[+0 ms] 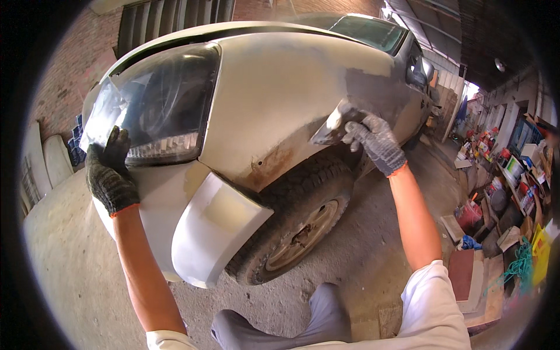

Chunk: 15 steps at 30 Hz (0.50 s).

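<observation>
My left hand point(112, 172), in a dark knitted work glove, is at the lower outer corner of a car headlight point(169, 105). Its fingers close on the lower edge of a crumpled clear plastic film point(105, 114) that lies over the lamp's outer end. In a grey glove, my right hand point(375, 141) grips a whitish handheld piece with a flat dark end point(329, 131); its exact kind is unclear. This piece is against the front fender point(268, 87), above the wheel arch. The fender has beige and grey patches, with brown rust along the arch.
A front tyre point(309, 204) stands below the arch. The bumper's end piece point(216, 227) juts out ahead of it. Along the right wall lie heaped cans, boards point(461, 274), a yellow bag point(541, 256) and tangled green cord point(518, 265). Pale panels point(56, 160) lean at the left.
</observation>
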Available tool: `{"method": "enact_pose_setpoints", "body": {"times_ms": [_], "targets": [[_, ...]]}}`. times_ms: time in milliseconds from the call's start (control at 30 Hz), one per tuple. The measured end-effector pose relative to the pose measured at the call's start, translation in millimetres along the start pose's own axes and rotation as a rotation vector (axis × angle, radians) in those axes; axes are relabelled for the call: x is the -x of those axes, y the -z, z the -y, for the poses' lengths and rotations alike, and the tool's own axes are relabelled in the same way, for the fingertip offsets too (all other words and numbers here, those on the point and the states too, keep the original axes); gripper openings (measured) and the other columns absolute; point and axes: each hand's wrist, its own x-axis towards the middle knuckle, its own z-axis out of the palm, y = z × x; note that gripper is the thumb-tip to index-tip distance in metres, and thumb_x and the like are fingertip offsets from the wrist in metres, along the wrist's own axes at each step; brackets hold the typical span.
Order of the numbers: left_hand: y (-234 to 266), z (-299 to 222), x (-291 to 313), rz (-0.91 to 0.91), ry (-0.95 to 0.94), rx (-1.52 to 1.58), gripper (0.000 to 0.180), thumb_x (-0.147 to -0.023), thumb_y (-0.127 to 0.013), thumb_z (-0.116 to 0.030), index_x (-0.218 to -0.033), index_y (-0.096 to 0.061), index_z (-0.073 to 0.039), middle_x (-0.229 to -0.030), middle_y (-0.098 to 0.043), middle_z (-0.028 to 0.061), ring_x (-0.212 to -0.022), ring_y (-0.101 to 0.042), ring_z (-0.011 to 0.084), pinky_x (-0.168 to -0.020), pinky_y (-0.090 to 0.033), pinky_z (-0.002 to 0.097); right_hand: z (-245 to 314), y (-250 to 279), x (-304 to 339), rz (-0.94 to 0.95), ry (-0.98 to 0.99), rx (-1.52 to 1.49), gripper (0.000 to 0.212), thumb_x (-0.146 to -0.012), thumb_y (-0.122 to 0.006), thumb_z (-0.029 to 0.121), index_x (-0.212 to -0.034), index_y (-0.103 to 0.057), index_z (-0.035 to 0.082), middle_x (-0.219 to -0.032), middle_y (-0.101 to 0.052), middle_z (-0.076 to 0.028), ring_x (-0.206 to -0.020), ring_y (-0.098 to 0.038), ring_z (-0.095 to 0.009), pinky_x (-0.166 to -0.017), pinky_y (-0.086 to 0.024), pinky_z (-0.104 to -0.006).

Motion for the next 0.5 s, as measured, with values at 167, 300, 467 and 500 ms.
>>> {"method": "enact_pose_setpoints", "body": {"times_ms": [167,300,467,500], "targets": [[4,0,-2,0.022,0.011,-0.023,0.045,-0.102,-0.035,-0.025,-0.125,-0.046,0.012,-0.113,-0.064,0.0277,-0.098,-0.066,0.0369,-0.095,-0.052,0.0432,60,-7,-4,-0.181,0.472,0.401,0.029,-0.095,-0.061,0.015,-0.121,-0.06,0.002,-0.101,-0.067,-0.008,-0.089,-0.063,-0.014,-0.08,-0.052,-0.0311],[6,0,-1,0.046,-0.025,-0.043,0.043,-0.103,-0.032,-0.025,-0.121,-0.049,0.011,-0.108,-0.065,0.0274,-0.094,-0.068,0.0353,-0.09,-0.054,0.0419,109,-33,-20,-0.011,1.047,0.988,0.037,-0.088,-0.059,0.011,-0.124,-0.059,0.007,-0.112,-0.064,-0.012,-0.102,-0.061,-0.029,-0.096,-0.046,-0.0416],[8,-1,-1,0.066,-0.033,-0.018,0.038,-0.102,-0.034,-0.02,-0.121,-0.045,0.01,-0.106,-0.065,0.0298,-0.087,-0.069,0.0371,-0.083,-0.058,0.0403,104,-91,-24,0.094,1.399,1.31,0.049,-0.079,-0.057,0.018,-0.128,-0.059,0.018,-0.127,-0.057,-0.008,-0.116,-0.054,-0.029,-0.103,-0.042,-0.0458],[8,-1,-1,0.074,-0.029,-0.011,0.037,-0.101,-0.035,-0.02,-0.121,-0.045,0.01,-0.106,-0.065,0.0302,-0.086,-0.07,0.0373,-0.082,-0.059,0.0402,97,-103,-27,0.103,1.44,1.306,0.048,-0.08,-0.055,0.02,-0.128,-0.059,0.019,-0.129,-0.056,-0.007,-0.118,-0.053,-0.028,-0.103,-0.042,-0.0456]]}}
